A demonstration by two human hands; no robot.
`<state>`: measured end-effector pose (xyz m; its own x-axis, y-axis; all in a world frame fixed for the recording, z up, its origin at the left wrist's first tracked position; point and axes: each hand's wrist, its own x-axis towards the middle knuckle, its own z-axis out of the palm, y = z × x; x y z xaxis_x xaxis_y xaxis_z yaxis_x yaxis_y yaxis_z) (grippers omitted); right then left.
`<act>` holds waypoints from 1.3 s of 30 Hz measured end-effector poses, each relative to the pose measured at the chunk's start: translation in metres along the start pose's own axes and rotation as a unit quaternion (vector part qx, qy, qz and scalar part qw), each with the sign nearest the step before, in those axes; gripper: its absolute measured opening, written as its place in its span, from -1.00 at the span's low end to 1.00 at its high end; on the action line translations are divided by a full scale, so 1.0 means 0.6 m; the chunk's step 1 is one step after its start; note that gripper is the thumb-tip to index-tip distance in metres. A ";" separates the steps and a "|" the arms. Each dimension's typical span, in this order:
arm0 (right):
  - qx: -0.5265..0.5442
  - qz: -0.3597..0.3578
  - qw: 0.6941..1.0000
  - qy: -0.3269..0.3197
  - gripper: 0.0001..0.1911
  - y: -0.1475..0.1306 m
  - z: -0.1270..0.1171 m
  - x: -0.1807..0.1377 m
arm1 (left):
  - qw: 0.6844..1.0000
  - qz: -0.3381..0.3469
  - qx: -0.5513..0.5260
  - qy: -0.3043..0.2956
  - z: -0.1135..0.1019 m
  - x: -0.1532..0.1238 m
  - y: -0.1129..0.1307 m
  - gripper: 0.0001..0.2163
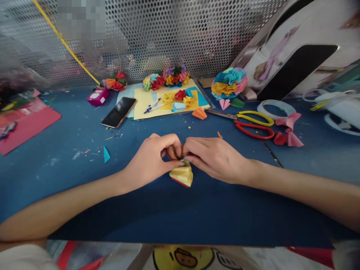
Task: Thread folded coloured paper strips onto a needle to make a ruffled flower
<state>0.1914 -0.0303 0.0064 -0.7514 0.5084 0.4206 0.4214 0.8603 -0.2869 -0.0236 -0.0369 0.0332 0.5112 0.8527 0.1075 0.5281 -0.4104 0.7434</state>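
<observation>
The left hand [150, 161] and right hand [216, 159], both grips closed, pinch one pleated yellow paper fan [182, 175] on the blue desk [84, 187]; their fingers hide its narrow upper end.

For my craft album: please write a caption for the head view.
Left hand and right hand pinch folded yellow paper on a blue mat.

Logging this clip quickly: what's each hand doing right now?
Left hand: closed, pinching the top of the folded yellow paper.
Right hand: closed, pinching the same paper.
</observation>
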 end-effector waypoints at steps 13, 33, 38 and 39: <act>-0.048 -0.030 0.998 0.015 -0.75 -0.005 0.000 0.001 | 0.998 0.023 0.045 0.025 0.001 -0.005 -0.003 -0.73; -0.102 -0.051 0.992 0.050 -0.77 0.002 -0.001 -0.005 | 0.989 0.087 0.112 -0.032 -0.010 -0.001 -0.013 -0.88; -0.017 0.045 0.998 0.039 -0.90 -0.015 -0.001 -0.005 | 0.990 0.081 0.114 -0.036 -0.008 -0.003 -0.011 -0.87; -0.016 0.048 0.998 0.042 -0.90 -0.016 0.000 -0.005 | 0.990 0.081 0.113 -0.036 -0.007 -0.002 -0.012 -0.87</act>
<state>0.1896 -0.0401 0.0079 -0.6626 0.5887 0.4630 0.5067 0.8076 -0.3018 -0.0309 -0.0338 0.0306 0.6434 0.7487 0.1598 0.5697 -0.6077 0.5533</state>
